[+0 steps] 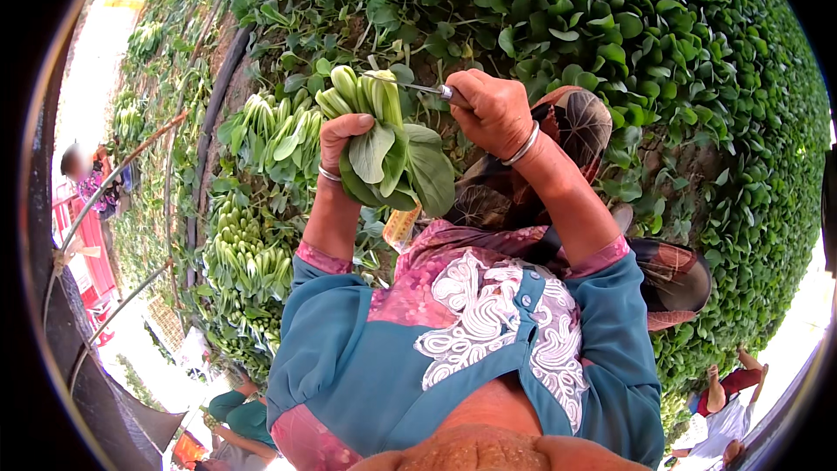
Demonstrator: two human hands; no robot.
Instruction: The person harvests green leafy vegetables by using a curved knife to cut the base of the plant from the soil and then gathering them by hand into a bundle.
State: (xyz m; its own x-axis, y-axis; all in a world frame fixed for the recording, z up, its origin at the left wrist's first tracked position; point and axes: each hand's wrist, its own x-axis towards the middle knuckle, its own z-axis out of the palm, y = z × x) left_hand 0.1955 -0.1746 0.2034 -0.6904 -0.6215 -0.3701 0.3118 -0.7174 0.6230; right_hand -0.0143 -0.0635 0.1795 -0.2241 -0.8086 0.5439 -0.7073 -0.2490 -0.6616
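A bunch of green-stemmed bok choy (pixel 386 144) hangs leaves down from my left hand (pixel 343 134), whose thumb presses across the stems. Their pale cut bases point away from me. My right hand (pixel 492 111) grips the dark handle of a small knife (pixel 418 86). The thin blade reaches left to the stem bases; whether it touches or only overlaps them is hard to tell. Below the bunch, a yellow-orange printed packet or roll (pixel 400 227) shows partly, beside my pink clothing.
Harvested bok choy lies in piles (pixel 245 242) on my left, beside a black hose (pixel 219 98). Dense uncut plants (pixel 686 78) fill the right. Bent poles (pixel 124 163) stand at far left. Other people (pixel 98 176) are at the left, lower left and lower right edges.
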